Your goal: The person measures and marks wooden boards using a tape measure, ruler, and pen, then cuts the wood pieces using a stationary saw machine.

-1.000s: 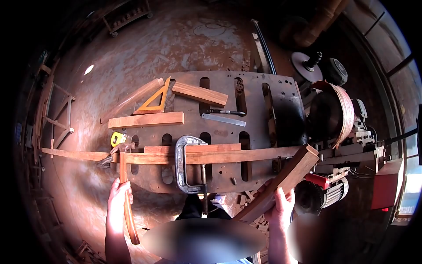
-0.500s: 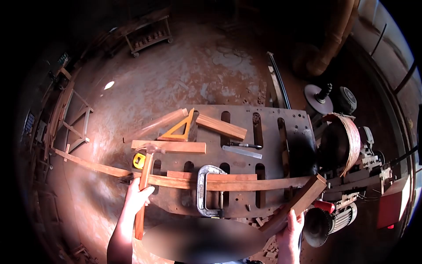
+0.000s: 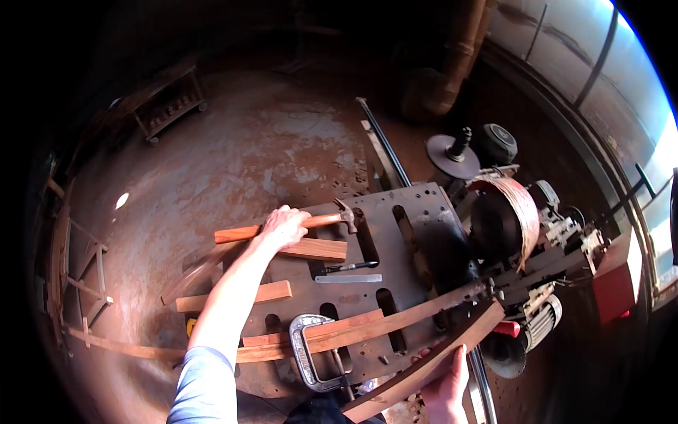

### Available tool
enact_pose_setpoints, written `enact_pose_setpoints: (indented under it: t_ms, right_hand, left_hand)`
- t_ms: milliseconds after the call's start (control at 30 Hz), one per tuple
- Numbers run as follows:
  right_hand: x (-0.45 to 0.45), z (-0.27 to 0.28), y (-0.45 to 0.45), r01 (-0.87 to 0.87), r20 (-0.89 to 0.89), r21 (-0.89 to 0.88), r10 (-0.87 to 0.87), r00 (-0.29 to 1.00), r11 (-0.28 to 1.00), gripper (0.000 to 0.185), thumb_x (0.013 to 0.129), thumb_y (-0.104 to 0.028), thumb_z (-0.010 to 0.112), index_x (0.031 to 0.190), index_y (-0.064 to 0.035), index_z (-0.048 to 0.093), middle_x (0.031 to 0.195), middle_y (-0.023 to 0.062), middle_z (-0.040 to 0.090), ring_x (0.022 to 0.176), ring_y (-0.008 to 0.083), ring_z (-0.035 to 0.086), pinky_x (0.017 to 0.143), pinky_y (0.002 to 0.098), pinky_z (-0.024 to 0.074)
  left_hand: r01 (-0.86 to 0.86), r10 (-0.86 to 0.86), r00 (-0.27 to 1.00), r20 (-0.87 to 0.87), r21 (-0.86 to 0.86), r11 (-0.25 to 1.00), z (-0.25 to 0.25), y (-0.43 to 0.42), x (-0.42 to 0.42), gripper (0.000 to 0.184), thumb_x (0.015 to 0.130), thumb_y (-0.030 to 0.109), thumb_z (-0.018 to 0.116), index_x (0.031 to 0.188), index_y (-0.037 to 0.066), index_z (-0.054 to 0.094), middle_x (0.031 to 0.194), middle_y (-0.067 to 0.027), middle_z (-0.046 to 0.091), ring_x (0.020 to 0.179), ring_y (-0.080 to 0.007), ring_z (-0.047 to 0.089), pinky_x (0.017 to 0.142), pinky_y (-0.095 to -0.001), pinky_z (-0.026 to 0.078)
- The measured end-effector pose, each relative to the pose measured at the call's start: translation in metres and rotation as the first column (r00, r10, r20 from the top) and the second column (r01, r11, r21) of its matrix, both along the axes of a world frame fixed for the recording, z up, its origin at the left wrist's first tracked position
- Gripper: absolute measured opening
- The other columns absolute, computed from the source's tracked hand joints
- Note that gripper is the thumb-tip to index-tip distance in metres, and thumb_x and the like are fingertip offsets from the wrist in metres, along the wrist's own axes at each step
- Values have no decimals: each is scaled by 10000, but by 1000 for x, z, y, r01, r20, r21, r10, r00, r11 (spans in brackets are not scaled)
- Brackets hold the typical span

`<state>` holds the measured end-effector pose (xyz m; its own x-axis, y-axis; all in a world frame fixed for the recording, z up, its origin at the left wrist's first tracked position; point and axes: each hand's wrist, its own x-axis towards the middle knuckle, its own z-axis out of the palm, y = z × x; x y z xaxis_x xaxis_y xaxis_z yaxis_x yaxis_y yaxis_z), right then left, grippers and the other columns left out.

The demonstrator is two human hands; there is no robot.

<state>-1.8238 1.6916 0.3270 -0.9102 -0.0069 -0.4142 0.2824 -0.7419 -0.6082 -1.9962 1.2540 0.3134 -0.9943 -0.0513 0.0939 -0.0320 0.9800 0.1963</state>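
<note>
My left hand [image 3: 286, 227] is wrapped round the wooden handle of a claw hammer [image 3: 323, 220], its head pointing right over the far part of the slotted metal table [image 3: 427, 205]. Just beneath that hand lies a wooden block [image 3: 319, 249]. At the lower right, my right hand [image 3: 448, 385] grips a wooden board [image 3: 431, 359] held on a slant by the near edge. Between the hands, a C-clamp [image 3: 300, 353] sits across a long wooden strip [image 3: 417, 311] and a shorter piece [image 3: 353, 324]. A dark pen [image 3: 349, 267] and a steel ruler [image 3: 349, 278] lie near the hammer.
Another wooden block [image 3: 272, 292] lies on the table's left, with a yellow tape measure [image 3: 191, 325] partly hidden by my forearm. To the right stand a sanding disc [image 3: 452, 157], a belt-covered wheel [image 3: 522, 212], a motor [image 3: 540, 328] and a toothed saw blade [image 3: 510, 357].
My left hand has carried the hammer away from the near left side to the table's far part, turning it from upright to level. The view has swung right. The board stays in my right hand.
</note>
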Motion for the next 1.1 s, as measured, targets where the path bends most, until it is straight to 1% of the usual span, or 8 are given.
enact_pose_setpoints:
  t_ms: [333,600,733,800,833,933,1000,1100]
  right_hand:
    - [-11,-11,-44,49,12,-159,-48,999,986,364,1042,-351,588,1259,-70,507,1116,113,649,998,261,661,865,494,590]
    - [-19,-11,-58,36,66,-286,-18,998,958,752,941,-737,497,1200,-35,570,1000,141,685,946,306,655,898,509,541]
    - [-38,-26,-59,-34,-35,-388,23,999,921,856,862,-857,461,1135,-54,583,918,142,669,867,310,638,859,477,525]
    - [-48,-16,-64,-83,-116,-390,40,992,917,766,919,-804,434,1131,-82,580,914,134,663,877,311,633,866,480,519]
    - [-56,-21,-68,-94,-160,-338,41,986,936,742,929,-792,432,1124,-93,590,931,135,669,890,316,634,869,487,514]
    - [-74,-53,-64,-130,-226,-3,126,966,992,567,1047,-569,425,1249,-64,585,1173,185,683,1141,355,628,1015,495,472]
    - [-96,-62,-30,303,-401,916,576,712,262,487,1038,-448,495,1257,-23,588,1249,184,653,1223,356,582,1080,510,426]
    - [-119,-90,-11,512,-169,832,779,603,-215,478,935,-440,644,1200,-42,640,1252,136,628,1266,337,519,1155,548,306]
  left_hand:
    - [250,-224,958,-178,140,958,-59,35,-88,405,827,115,735,1223,64,668,1137,-134,637,1146,-336,566,997,-437,473]
    - [266,-181,901,-395,172,949,-37,74,-59,395,873,195,759,1230,53,668,1117,-133,655,1111,-324,610,959,-444,501]
    - [-123,-744,599,298,952,282,17,132,78,764,895,611,680,1338,-7,605,1197,-125,711,1120,-212,666,1010,-321,504]
    - [186,-735,420,532,742,644,51,159,125,752,892,606,697,1326,0,594,1199,-107,693,1115,-203,656,987,-330,515]
    - [-232,-741,425,519,854,465,35,168,145,743,928,593,675,1332,-22,568,1193,-158,686,1123,-248,653,991,-373,511]
    - [1,-445,807,389,752,659,28,165,161,765,835,462,800,1338,-51,536,1197,-230,680,1117,-332,673,978,-404,521]
    - [4,-234,898,373,525,851,57,164,165,783,797,407,824,1354,-53,523,1320,-262,618,1235,-400,607,1024,-437,496]
    - [30,-84,989,123,388,921,34,154,171,766,775,349,846,1347,-49,529,1339,-260,603,1240,-415,589,1043,-466,485]
